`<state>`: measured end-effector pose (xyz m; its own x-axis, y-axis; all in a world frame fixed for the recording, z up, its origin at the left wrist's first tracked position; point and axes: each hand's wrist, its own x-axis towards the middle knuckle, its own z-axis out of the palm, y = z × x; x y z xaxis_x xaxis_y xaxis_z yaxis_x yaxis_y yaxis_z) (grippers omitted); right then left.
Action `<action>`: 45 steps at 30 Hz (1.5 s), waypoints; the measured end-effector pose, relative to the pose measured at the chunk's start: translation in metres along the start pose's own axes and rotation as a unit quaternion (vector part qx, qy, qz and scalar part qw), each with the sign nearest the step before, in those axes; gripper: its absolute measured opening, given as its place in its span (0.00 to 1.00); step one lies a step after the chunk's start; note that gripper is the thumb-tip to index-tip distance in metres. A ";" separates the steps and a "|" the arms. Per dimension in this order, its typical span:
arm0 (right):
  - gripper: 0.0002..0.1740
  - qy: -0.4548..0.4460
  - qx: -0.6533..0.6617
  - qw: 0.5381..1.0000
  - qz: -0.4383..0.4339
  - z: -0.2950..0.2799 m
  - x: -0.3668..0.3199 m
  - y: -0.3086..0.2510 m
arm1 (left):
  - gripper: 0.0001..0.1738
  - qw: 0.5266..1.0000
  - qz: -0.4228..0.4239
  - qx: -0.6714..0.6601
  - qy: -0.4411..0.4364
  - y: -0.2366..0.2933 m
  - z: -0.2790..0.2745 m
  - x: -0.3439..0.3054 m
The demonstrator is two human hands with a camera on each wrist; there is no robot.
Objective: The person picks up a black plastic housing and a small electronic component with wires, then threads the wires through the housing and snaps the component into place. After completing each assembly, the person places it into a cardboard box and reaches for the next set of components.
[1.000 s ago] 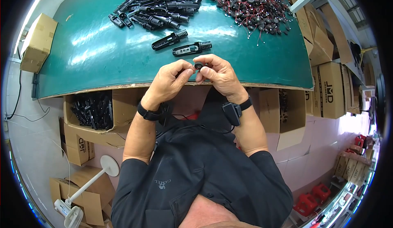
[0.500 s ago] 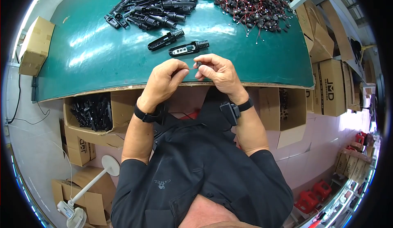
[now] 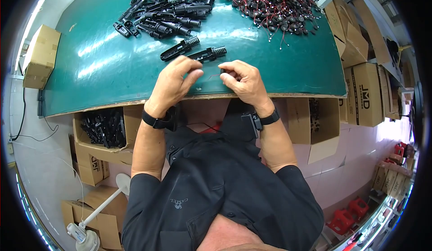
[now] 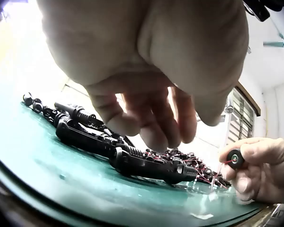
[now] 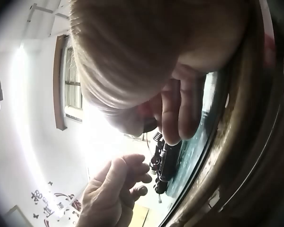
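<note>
Pinched between the thumb and fingers of the right hand is a small round black part with a thin red wire, plainest in the left wrist view. The left hand is apart from it, fingers loosely bent, with nothing seen between them. Just beyond the left hand, two black ribbed housings lie on the green table: one housing behind, the other housing nearer and partly covered by the left fingers.
A pile of black housings lies at the far left-centre of the table, with a heap of round wired parts to its right. Below the front edge stand open cartons, a left carton and a right carton. A closed box is at far left.
The left hand has let go of the wire and moved left, away from the right hand, now partly over the nearer housing. The right hand still holds the round part.
</note>
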<state>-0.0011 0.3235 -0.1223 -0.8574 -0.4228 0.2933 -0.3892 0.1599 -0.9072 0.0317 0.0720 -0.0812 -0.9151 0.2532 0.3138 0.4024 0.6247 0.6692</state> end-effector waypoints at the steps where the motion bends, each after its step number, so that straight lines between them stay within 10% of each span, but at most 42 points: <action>1: 0.13 0.023 0.011 1.000 0.012 -0.003 0.000 0.006 | 0.11 1.000 0.001 0.000 -0.001 -0.001 0.002 0.006; 8: 0.13 0.143 0.114 0.978 0.097 -0.019 -0.007 0.021 | 0.22 0.973 0.004 0.230 0.025 -0.018 0.017 0.020; 20: 0.14 0.248 0.281 0.927 0.016 -0.002 -0.006 0.010 | 0.28 0.989 -0.098 0.027 0.107 -0.016 0.015 -0.045; 31: 0.17 0.252 -0.024 0.932 -0.261 0.020 -0.008 -0.043 | 0.29 0.962 -0.052 -0.160 0.215 -0.044 0.029 -0.075; 45: 0.16 0.206 -0.069 0.924 -0.316 0.033 -0.009 -0.056 | 0.27 0.948 -0.019 -0.215 0.232 -0.048 0.034 -0.078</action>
<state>0.0395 0.2891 -0.0837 -0.4894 -0.0999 0.8663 -0.8701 0.1222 -0.4774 0.0828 0.0472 -0.1605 -0.8587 -0.1787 0.4804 0.4346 0.2431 0.8672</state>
